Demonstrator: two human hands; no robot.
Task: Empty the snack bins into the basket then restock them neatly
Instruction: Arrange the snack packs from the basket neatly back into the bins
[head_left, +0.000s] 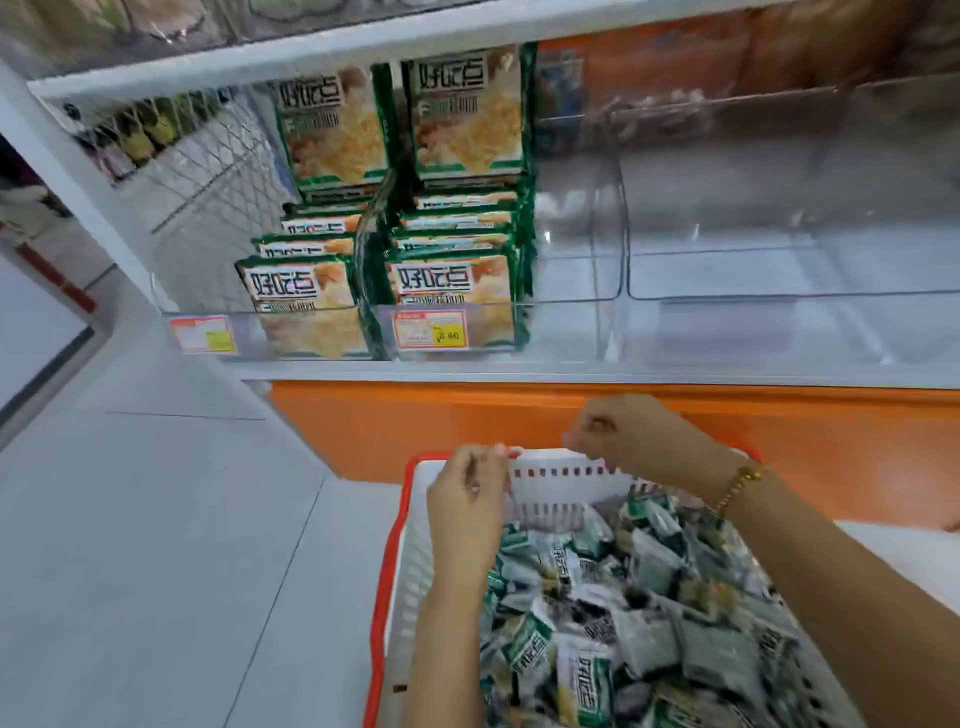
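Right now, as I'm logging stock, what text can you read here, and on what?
"好吃点": green packs on the shelf.
"好吃点": small packets in the basket.
"8.60", roughly: right price tag.
Left price tag: too blurred.
Smaller print on the packs: blurred.
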